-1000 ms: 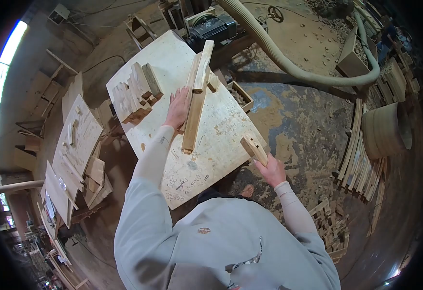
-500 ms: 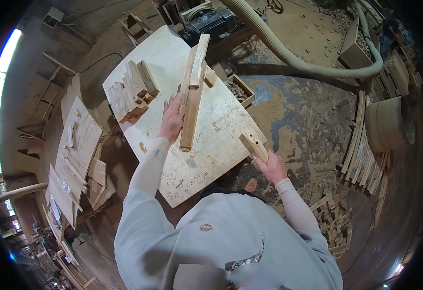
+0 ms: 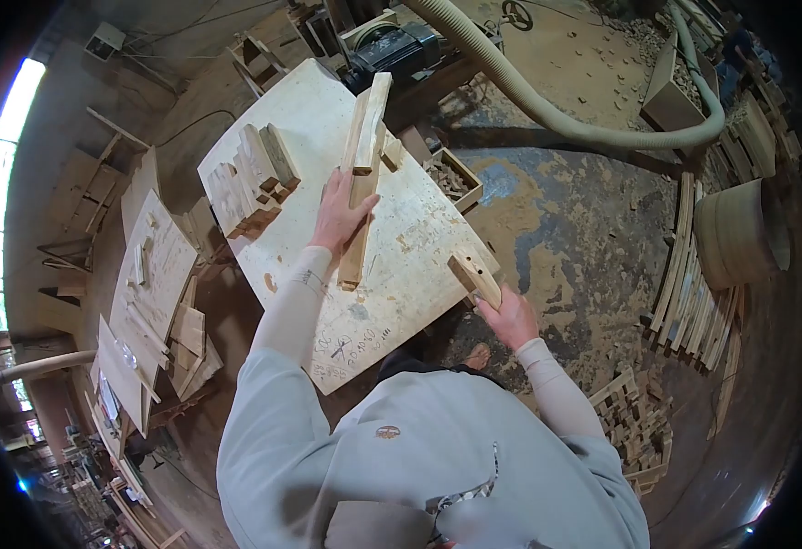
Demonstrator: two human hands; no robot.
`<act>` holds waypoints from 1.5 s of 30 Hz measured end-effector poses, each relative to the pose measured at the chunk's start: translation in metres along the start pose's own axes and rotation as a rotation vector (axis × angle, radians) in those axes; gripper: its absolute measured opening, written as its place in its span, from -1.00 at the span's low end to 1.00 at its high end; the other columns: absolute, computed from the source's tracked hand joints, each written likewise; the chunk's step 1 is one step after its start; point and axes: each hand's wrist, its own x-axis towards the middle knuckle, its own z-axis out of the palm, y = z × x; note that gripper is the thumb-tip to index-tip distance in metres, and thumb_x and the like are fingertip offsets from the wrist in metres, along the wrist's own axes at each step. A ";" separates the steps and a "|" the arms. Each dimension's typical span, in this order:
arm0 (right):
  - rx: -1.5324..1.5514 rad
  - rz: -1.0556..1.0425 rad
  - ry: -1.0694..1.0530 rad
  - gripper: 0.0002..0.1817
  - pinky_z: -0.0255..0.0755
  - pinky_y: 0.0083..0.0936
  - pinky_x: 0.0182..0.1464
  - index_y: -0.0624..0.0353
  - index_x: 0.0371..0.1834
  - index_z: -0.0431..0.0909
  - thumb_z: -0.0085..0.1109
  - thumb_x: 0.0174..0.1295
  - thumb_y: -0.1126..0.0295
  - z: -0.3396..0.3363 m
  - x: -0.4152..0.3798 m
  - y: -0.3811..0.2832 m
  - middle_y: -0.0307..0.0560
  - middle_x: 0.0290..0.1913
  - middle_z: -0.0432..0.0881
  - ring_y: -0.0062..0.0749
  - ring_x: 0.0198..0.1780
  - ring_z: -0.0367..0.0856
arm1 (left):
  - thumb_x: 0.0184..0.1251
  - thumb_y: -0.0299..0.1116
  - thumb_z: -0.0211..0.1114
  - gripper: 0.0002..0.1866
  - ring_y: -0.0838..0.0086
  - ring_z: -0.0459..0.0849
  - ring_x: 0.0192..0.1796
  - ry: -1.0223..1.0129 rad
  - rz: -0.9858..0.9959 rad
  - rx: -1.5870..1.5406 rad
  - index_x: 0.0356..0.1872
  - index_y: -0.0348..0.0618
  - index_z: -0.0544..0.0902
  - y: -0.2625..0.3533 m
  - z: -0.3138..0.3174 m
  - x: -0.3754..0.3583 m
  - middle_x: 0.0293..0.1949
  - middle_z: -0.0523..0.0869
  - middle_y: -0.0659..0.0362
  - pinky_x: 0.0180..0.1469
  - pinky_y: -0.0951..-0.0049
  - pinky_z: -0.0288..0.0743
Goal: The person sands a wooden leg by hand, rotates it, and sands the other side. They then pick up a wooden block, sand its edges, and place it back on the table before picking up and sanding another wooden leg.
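A long wooden bar (image 3: 355,249) lies on the pale worktable (image 3: 419,284), with a shorter wooden piece (image 3: 373,119) resting along its far end. My left hand (image 3: 339,215) straddles the bar, fingers along its left side and thumb across to its right edge. Beyond the thumb, a small wood block (image 3: 391,154) touches the bar's right side. At the table's right corner, my right hand (image 3: 509,317) grips a short wooden block with dark holes (image 3: 476,280); its far end lies over the tabletop. To the left sits a stack of shaped wooden pieces (image 3: 253,174).
Past the table stands a machine with a dark motor (image 3: 396,53). A thick ribbed hose (image 3: 547,110) curves across the right. Beside the table is a box of offcuts (image 3: 456,178); a crate of wood pieces (image 3: 634,425) stands near my right elbow. Long slats (image 3: 689,284) lie further right.
My left hand's thumb has swung out across the bar, where before the hand lay along its left side. My right hand still holds the holed block, shifted slightly left.
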 end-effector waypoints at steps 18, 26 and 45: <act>0.009 -0.007 -0.026 -0.43 0.64 0.28 0.01 0.28 -0.07 0.62 0.37 0.47 -0.13 0.024 0.010 0.017 0.48 -0.18 0.81 0.50 -0.06 0.80 | 0.41 0.02 0.53 -0.07 -0.14 0.49 0.50 0.277 0.103 0.250 0.64 -0.36 0.43 -0.013 0.036 0.016 0.39 0.53 -0.18 0.60 0.01 0.42; -0.012 -0.099 0.081 -0.40 0.64 0.27 0.04 0.29 -0.07 0.64 0.39 0.45 -0.16 0.051 0.022 0.037 0.46 -0.14 0.82 0.49 -0.04 0.80 | 0.43 0.08 0.52 -0.06 -0.09 0.48 0.57 0.280 0.102 0.244 0.67 -0.29 0.43 -0.022 0.039 0.015 0.49 0.52 -0.14 0.65 0.05 0.40; -0.001 -0.075 0.072 -0.34 0.65 0.12 0.11 0.26 -0.02 0.73 0.42 0.41 -0.25 0.034 0.013 0.025 0.37 -0.06 0.86 0.38 0.04 0.83 | 0.62 0.00 0.37 -0.25 -0.15 0.44 0.64 0.257 0.124 0.033 0.62 -0.32 0.47 -0.065 0.026 0.025 0.55 0.54 -0.28 0.70 0.00 0.33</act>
